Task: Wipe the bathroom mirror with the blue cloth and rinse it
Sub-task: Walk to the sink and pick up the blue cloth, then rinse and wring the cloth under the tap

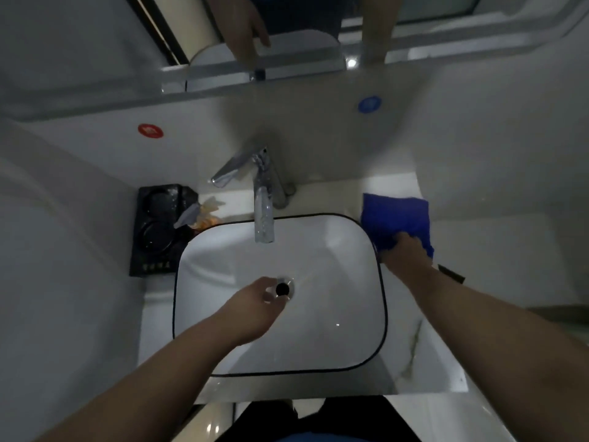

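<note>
1. Nearest us, the left grip hangs over the white basin just beside the black drain plug, fingers loosely curled and holding nothing. The basin is a smooth glazed rounded rectangle with a thin black line along its rim.
2. To the right, the right grip closes on the near edge of the blue cloth, which lies flat on the pale bench just beside the basin's right rim. The cloth looks soft, nubbly and folded roughly square.
3. We judge the step in hand to be the pick-up. We should gather a full fold rather than one corner, so that a broad flat pad meets the glass and no loose end drags.
4. Behind the basin stands a polished chrome faucet, its spout reaching over the bowl; no water is visible.
5. To its left, a glossy black tray holds crumpled wrappers.
6. Farthest off, the mirror hangs above the wall panel, well apart from the cloth.
</note>
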A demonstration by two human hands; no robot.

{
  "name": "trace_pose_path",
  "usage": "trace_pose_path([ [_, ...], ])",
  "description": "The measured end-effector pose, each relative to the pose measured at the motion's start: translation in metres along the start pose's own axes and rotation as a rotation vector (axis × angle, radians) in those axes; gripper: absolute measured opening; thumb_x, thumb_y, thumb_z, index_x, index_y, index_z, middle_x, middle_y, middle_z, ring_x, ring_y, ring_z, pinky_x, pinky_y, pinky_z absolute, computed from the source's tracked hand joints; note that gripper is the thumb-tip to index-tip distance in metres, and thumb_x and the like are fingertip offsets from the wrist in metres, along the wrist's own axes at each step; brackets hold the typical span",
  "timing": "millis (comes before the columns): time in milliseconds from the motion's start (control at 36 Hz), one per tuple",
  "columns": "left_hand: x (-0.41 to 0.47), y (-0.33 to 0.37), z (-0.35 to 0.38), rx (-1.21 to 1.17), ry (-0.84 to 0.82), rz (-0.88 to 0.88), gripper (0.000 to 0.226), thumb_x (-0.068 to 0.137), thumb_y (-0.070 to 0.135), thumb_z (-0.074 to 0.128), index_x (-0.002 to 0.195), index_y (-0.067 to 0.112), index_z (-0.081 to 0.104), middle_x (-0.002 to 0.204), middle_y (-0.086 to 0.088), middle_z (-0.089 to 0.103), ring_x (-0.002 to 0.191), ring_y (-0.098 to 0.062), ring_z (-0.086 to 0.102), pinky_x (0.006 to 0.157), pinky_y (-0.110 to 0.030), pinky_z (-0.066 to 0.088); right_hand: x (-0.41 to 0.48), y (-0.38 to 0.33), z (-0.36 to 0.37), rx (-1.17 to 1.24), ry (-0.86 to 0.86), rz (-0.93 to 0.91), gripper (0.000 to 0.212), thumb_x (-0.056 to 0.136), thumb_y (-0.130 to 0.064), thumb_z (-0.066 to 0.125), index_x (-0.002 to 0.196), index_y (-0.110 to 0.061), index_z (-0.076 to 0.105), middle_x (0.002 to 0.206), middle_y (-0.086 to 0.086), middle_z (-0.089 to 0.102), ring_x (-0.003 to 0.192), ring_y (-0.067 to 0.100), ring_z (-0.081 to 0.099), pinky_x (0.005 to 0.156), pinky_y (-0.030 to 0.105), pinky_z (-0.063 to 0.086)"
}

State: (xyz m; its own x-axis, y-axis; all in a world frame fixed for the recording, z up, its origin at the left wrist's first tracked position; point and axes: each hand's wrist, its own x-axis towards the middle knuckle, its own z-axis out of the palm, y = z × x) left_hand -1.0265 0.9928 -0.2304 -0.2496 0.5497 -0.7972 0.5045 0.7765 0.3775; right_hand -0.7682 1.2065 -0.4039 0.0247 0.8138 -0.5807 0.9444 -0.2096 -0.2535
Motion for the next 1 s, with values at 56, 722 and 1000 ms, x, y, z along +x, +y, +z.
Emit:
trace_pose_path([
  [56, -0.001, -0.001, -0.002, 0.068, -0.035, 0.032, 0.039, 0.110, 0.041, 0.050, 0.146, 0.027, 0.053, 0.128, 0.005, 0.064, 0.112, -0.016, 0.063, 0.100, -0.030, 0.049, -0.006, -0.004, -0.007, 0.206, 0.045, 0.004, 0.023, 0.101, -0.027, 0.063, 0.107, -0.005, 0.065, 0.107, 0.019, 0.070, 0.096, 0.038, 0.065, 0.081, 0.037, 0.052],
  [722, -0.028, -0.031, -0.007, -0.366, 0.018, 0.331, 0.049, 0.088, 0.039, 0.078, 0.127, 0.054, 0.051, 0.103, 0.012, 0.078, 0.088, -0.011, 0.077, 0.078, -0.042, 0.067, -0.242, -0.124, -0.064, 0.956, -0.339, -0.220, 0.026, 0.093, -0.021, 0.057, 0.067, -0.018, 0.059, 0.066, -0.001, 0.055, 0.063, 0.012, 0.052, 0.060, 0.026, 0.042],
  [1000, 0.005, -0.062, -0.003, -0.036, 0.301, 0.193, 0.072, 0.099, 0.038, 0.061, 0.164, 0.036, 0.030, 0.159, 0.007, 0.042, 0.139, -0.015, 0.048, 0.119, -0.038, 0.044, -0.174, -0.108, -0.015, 0.284, -0.239, -0.126, 0.041, 0.102, -0.030, 0.061, 0.135, -0.006, 0.066, 0.130, 0.018, 0.071, 0.121, 0.036, 0.067, 0.101, 0.039, 0.053],
])
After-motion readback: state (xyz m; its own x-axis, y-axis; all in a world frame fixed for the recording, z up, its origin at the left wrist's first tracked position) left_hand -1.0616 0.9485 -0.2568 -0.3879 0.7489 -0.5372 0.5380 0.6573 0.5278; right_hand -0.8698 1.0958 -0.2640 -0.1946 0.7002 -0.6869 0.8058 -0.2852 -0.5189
